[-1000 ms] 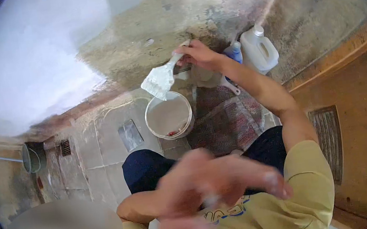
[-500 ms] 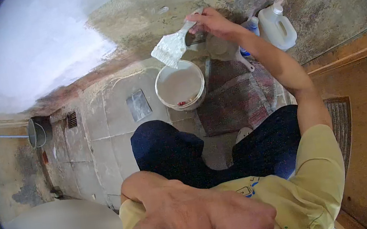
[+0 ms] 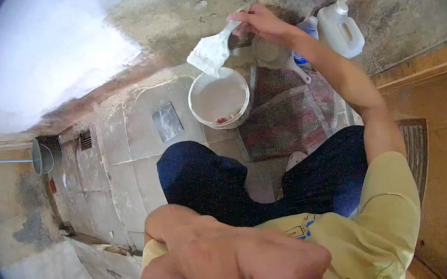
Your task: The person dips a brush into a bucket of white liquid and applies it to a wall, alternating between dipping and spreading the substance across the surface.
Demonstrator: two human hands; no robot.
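Note:
My right hand [image 3: 260, 22] grips the handle of a wide paintbrush [image 3: 211, 52], whose bristles are thickly coated in white. The brush tilts down to the left, its bristle edge just over the far rim of a white bucket [image 3: 191, 107]. A pale, milky liquid [image 3: 222, 99] fills part of the bucket, and a small red thing shows near its front inner side. Very close to the camera, my left hand [image 3: 223, 269] appears with its back toward me and its fingers curled. Whatever it might hold is hidden.
A white jug [image 3: 340, 31] and a blue bottle [image 3: 308, 32] stand against the wall at right. Left of the bucket lies a grey flat plate [image 3: 167, 122]. A reddish mat [image 3: 283, 123] covers the floor at right. A dark bucket [image 3: 44, 154] stands far left.
The view has shifted slightly, and the bucket sits a little higher in it. The brush has turned slightly and stays by the bucket's far rim. My left hand remains close to the camera.

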